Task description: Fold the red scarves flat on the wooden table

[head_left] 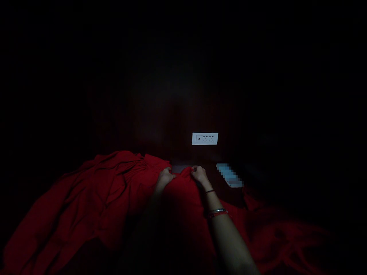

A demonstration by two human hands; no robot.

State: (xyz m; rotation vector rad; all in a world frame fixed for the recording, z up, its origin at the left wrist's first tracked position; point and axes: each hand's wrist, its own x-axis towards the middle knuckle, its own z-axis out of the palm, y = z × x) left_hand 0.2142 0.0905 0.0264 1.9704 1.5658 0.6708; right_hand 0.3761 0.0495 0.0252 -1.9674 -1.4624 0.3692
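Observation:
A large red cloth [114,191] spreads in loose folds across the left and middle of the head view. Its far edge is pinched by my left hand [165,176], the fingers closed on the fabric. A short way to the right, my right hand [199,175] grips the same edge, so the cloth stretches between the two hands. My right wrist wears a dark band, a silver bracelet and a red one. A pale grey strip shows just beyond the cloth between my hands. Shadow hides most of my left forearm.
On the dark wall behind is a white socket plate [205,138]. A phone-shaped flat object [229,175], its face blurred out, lies on the dark surface right of my right hand. More red fabric [283,240] is dimly visible at lower right. Surroundings are nearly black.

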